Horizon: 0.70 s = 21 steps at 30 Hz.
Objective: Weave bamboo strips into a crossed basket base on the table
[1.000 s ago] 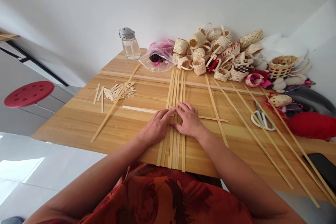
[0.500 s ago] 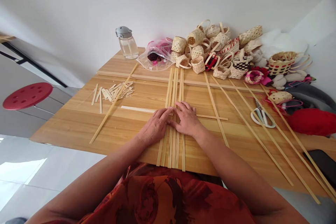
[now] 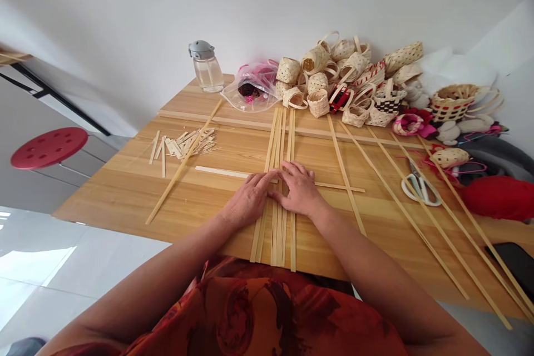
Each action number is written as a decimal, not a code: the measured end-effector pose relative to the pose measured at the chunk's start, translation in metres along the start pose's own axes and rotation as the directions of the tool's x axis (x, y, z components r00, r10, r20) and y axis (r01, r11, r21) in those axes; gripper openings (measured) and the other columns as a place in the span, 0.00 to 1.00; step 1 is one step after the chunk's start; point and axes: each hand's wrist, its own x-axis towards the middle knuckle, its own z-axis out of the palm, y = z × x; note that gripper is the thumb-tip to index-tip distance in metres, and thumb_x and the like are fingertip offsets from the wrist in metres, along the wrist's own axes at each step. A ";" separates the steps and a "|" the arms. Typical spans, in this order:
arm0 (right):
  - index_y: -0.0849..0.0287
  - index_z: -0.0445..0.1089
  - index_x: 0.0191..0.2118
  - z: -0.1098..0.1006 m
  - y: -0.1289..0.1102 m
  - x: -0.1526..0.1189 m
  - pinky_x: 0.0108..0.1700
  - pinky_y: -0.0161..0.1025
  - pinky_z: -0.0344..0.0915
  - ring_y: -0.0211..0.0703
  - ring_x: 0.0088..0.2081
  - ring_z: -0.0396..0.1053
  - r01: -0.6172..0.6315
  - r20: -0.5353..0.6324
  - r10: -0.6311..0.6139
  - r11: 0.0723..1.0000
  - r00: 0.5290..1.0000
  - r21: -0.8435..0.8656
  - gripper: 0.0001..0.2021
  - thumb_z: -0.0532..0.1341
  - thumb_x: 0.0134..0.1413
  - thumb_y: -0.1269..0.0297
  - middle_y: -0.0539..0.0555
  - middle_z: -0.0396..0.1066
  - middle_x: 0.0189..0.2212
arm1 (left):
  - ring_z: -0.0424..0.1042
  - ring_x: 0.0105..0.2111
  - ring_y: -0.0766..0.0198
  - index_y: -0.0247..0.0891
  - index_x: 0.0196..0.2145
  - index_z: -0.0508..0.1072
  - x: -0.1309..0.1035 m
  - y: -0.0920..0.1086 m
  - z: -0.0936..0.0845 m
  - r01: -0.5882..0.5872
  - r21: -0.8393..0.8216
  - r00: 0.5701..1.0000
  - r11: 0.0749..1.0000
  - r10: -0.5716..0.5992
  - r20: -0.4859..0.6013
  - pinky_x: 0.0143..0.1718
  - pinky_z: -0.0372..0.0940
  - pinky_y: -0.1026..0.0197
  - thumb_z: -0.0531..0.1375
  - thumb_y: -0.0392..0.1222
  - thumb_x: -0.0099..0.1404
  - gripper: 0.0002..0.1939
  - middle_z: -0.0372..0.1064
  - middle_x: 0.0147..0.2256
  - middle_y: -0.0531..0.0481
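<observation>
Several thin, flat bamboo strips [image 3: 277,245] lie lengthwise on the wooden table in front of me, some close together. A shorter crosswise strip [image 3: 221,172] passes beneath my hands and shows on both sides of the bundle. My left hand [image 3: 247,200] rests on the bundle's left side, its fingers together and reaching to the crossing. From the right, my right hand [image 3: 301,189] bends its fingers over the strips, thumb pointing left. The fingertips of both hands meet at the crossing and press on the strips there; what lies directly under them is hidden.
More long strips [image 3: 346,175] lie slanted at right, near white-handled scissors [image 3: 417,184]. Little woven baskets [image 3: 318,103] are heaped along the wall beside a plastic bag [image 3: 250,99] and a bottle [image 3: 208,71]. Short offcuts [image 3: 196,140] lie at left; a phone [image 3: 511,267] sits far right.
The near ends of the middle lengthwise strips have drawn closer together. Both hands stay at the crossing. The whole view has shifted slightly.
</observation>
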 end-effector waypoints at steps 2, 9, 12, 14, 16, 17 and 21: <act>0.50 0.63 0.62 -0.001 0.000 0.000 0.59 0.67 0.52 0.64 0.67 0.46 0.000 0.005 0.000 1.000 1.000 0.001 0.31 0.56 0.58 0.40 0.58 0.53 0.68 | 0.62 0.60 0.53 0.39 0.67 0.51 0.000 0.000 0.000 0.011 -0.018 1.000 1.000 -0.012 -0.018 0.62 0.59 0.45 0.51 0.27 0.65 0.34 0.62 0.61 0.40; 0.46 0.60 0.64 0.000 0.000 -0.001 0.58 0.68 0.51 0.64 0.67 0.47 0.013 -0.015 -0.012 1.000 1.000 0.006 0.32 0.54 0.59 0.37 0.58 0.54 0.68 | 0.62 0.59 0.53 0.38 0.64 0.57 -0.003 -0.003 0.001 0.065 -0.066 0.993 0.996 -0.071 -0.091 0.62 0.60 0.46 0.53 0.28 0.65 0.30 0.64 0.58 0.39; 0.45 0.61 0.64 0.000 0.000 -0.001 0.58 0.67 0.51 0.64 0.67 0.48 0.015 -0.019 -0.015 1.000 1.000 0.006 0.32 0.53 0.58 0.35 0.58 0.55 0.67 | 0.63 0.59 0.54 0.39 0.64 0.59 -0.004 -0.004 0.000 0.080 -0.083 0.991 0.993 -0.088 -0.099 0.62 0.61 0.47 0.53 0.28 0.65 0.30 0.64 0.57 0.40; 0.44 0.61 0.64 0.000 0.001 -0.001 0.58 0.66 0.52 0.64 0.67 0.48 0.015 -0.020 -0.015 1.000 1.000 0.005 0.33 0.53 0.58 0.35 0.58 0.55 0.67 | 0.63 0.59 0.54 0.40 0.63 0.59 -0.003 -0.005 0.000 0.092 -0.090 0.989 0.992 -0.101 -0.107 0.62 0.61 0.47 0.53 0.28 0.65 0.30 0.65 0.57 0.40; 0.44 0.61 0.64 0.000 0.001 -0.001 0.58 0.65 0.52 0.64 0.66 0.48 0.016 -0.023 -0.016 1.000 1.000 0.004 0.32 0.54 0.58 0.35 0.58 0.55 0.67 | 0.64 0.59 0.54 0.41 0.63 0.60 -0.002 -0.007 -0.001 0.110 -0.085 0.986 0.990 -0.120 -0.120 0.61 0.61 0.46 0.53 0.28 0.64 0.30 0.65 0.57 0.41; 0.43 0.62 0.63 0.000 0.001 -0.001 0.58 0.65 0.52 0.64 0.66 0.48 0.018 -0.025 -0.018 1.000 1.000 0.004 0.32 0.54 0.58 0.35 0.58 0.55 0.67 | 0.64 0.58 0.55 0.41 0.63 0.60 -0.001 -0.008 -0.002 0.118 -0.077 0.984 0.990 -0.127 -0.125 0.61 0.61 0.46 0.53 0.28 0.64 0.30 0.65 0.57 0.41; 0.44 0.62 0.63 0.001 0.002 -0.002 0.59 0.64 0.51 0.63 0.66 0.48 0.022 -0.029 -0.022 1.000 0.999 0.008 0.32 0.54 0.58 0.36 0.58 0.55 0.67 | 0.63 0.57 0.53 0.38 0.63 0.60 0.004 -0.013 -0.008 0.128 -0.009 0.988 0.992 -0.129 -0.087 0.61 0.61 0.45 0.55 0.29 0.62 0.31 0.67 0.56 0.41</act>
